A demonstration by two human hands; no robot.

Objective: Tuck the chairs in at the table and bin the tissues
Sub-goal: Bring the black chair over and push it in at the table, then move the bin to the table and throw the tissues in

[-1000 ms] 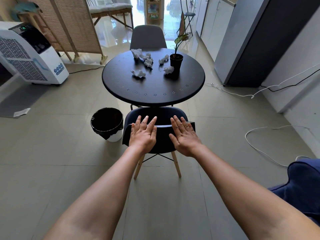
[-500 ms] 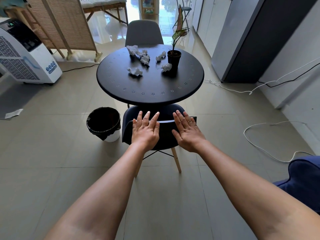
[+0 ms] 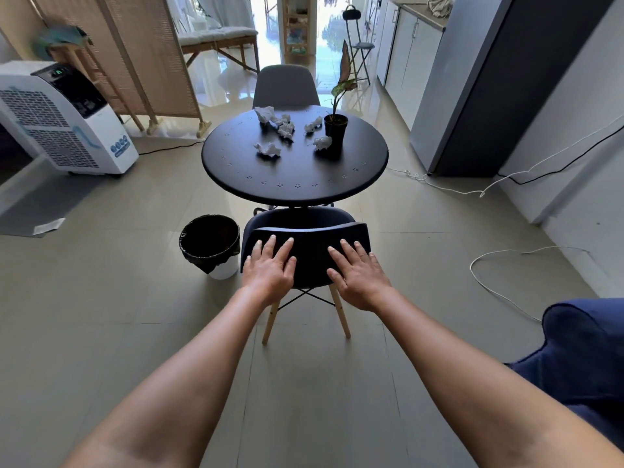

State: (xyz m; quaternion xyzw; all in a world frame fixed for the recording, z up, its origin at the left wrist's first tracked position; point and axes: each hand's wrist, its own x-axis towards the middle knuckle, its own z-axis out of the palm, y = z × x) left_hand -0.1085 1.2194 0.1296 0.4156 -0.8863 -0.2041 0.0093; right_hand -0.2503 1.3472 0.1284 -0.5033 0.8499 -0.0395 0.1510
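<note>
A dark blue chair with wooden legs stands at the near side of the round black table, its seat partly under the tabletop. My left hand and my right hand lie flat against the back of its backrest, fingers spread. Several crumpled white tissues lie on the far half of the table. A grey chair stands at the table's far side. A black-lined bin sits on the floor left of the near chair.
A potted plant stands on the table among the tissues. A white air cooler is at left, a grey fridge at right. White cables trail over the floor at right. Blue upholstery juts in at lower right.
The near chair has slid forward with its seat further under the table, both palms staying on the backrest. The view has tilted up slightly.
</note>
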